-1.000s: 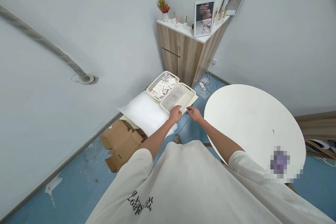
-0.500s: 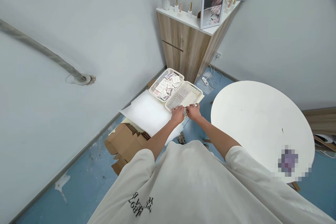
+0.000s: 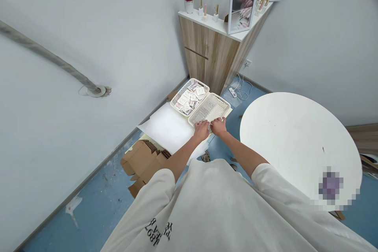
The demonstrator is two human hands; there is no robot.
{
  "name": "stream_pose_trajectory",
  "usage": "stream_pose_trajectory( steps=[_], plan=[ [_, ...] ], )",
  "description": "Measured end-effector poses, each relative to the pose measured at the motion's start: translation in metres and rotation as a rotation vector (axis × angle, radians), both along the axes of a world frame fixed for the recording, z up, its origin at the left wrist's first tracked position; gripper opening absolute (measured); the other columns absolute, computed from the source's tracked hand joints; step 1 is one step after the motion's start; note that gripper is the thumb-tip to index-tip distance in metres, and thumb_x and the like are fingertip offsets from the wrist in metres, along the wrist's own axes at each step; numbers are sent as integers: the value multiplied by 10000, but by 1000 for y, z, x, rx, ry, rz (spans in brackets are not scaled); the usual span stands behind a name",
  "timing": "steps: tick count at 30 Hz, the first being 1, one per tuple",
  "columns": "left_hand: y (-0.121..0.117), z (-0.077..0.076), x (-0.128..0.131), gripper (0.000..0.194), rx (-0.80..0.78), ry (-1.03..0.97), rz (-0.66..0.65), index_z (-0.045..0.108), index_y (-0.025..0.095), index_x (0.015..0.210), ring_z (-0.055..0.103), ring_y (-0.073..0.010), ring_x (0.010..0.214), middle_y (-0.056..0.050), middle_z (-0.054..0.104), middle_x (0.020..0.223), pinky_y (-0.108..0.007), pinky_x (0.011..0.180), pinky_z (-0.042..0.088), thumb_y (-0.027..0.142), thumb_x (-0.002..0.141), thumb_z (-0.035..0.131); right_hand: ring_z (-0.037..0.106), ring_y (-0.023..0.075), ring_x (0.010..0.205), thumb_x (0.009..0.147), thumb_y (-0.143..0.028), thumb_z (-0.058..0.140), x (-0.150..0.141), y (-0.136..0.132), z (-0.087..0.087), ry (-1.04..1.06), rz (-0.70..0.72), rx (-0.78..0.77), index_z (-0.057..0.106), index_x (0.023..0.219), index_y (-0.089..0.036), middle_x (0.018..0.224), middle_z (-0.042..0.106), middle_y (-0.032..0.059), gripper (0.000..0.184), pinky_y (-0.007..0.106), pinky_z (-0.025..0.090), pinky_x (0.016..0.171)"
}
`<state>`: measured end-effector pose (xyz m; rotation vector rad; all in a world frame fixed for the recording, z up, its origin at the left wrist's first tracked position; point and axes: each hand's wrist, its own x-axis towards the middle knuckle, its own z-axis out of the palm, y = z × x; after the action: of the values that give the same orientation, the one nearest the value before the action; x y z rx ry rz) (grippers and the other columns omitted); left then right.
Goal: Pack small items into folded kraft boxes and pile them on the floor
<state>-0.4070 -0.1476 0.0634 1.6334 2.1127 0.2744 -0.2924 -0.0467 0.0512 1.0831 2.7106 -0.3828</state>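
Note:
Two white plastic baskets stand side by side on a low surface. The right basket [image 3: 217, 102] holds clear, thin items I cannot make out. The left basket [image 3: 189, 92] holds several small printed packets. My left hand [image 3: 201, 130] rests at the near edge of the right basket, fingers curled down onto it. My right hand [image 3: 219, 126] is right beside it, also curled at the same near edge. What the fingers grip, if anything, is too small to see.
A large white sheet [image 3: 168, 128] lies left of the baskets. Flattened cardboard boxes [image 3: 143, 161] lie on the blue floor. A round white table [image 3: 298, 141] stands to my right. A wooden cabinet [image 3: 212, 53] with a plant, bottles and picture frames fills the corner.
My hands were apart in front of the right basket; they have come together at its near edge. My view has shifted slightly.

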Motion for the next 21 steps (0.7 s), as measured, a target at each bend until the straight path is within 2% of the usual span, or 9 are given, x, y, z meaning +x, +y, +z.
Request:
stream_pose_trajectory(
  steps=[4, 9, 15, 21],
  plan=[
    [0, -2, 0, 542, 3, -27, 16, 511, 249, 1398, 393, -288, 1412, -82, 449, 1558, -503, 1112, 273, 92, 883, 445, 502, 333, 1196, 970, -238, 450, 0, -1, 0, 28, -9, 5, 742, 1034, -191, 1093, 702, 160, 302, 572, 84, 1143],
    [2, -1, -2, 616, 4, -71, 92, 421, 227, 1487, 387, -311, 1421, -127, 362, 1599, -510, 1139, 262, 123, 882, 471, 524, 322, 1166, 980, -212, 401, 4, -2, 3, 97, -73, 47, 702, 1115, -173, 1145, 684, 166, 332, 538, 120, 1134],
    [9, 6, -3, 680, 92, -169, 196, 384, 237, 1519, 417, -303, 1403, -109, 418, 1566, -503, 1147, 297, 91, 860, 463, 550, 292, 1126, 1016, -243, 345, 13, 4, 17, 169, -118, 82, 659, 1185, -183, 1160, 675, 150, 362, 482, 189, 1093],
    [17, 12, -1, 693, 234, -271, 252, 359, 197, 1526, 418, -305, 1413, -143, 455, 1524, -506, 1143, 347, 86, 853, 479, 560, 277, 1111, 1047, -287, 317, 17, 8, 34, 189, -149, 76, 621, 1244, -190, 1194, 656, 148, 375, 402, 295, 1001]
  ],
)
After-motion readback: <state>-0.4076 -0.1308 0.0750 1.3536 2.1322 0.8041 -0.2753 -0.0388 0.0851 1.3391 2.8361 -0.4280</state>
